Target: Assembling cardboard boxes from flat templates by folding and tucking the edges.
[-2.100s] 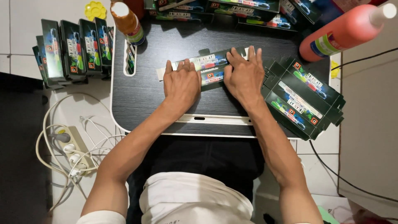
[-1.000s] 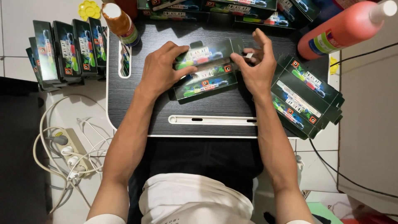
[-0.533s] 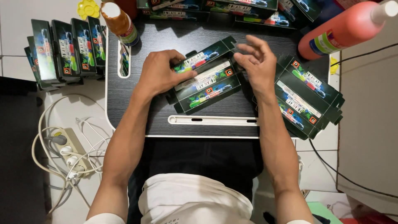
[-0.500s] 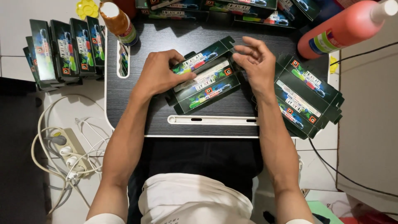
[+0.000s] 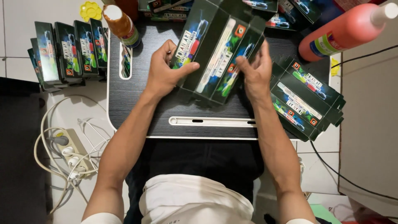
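I hold a dark carton box [image 5: 217,52] with bright colour splashes and white panels up above the small black lap table [image 5: 137,103]. My left hand [image 5: 163,70] grips its left side, thumb laid across the front panel. My right hand [image 5: 257,72] grips its right side, fingers curled round the edge. The box is tilted, its open lower flaps pointing toward me.
A stack of flat cartons [image 5: 306,97] lies at the table's right edge. Finished boxes [image 5: 68,54] stand in a row at the left. An orange bottle [image 5: 122,25] and a large red bottle [image 5: 346,31] stand at the back. A power strip with cables [image 5: 68,155] lies on the floor at left.
The carton lay flat under both palms, then was folded into a box on the table. Now both hands have lifted it off the table toward the camera.
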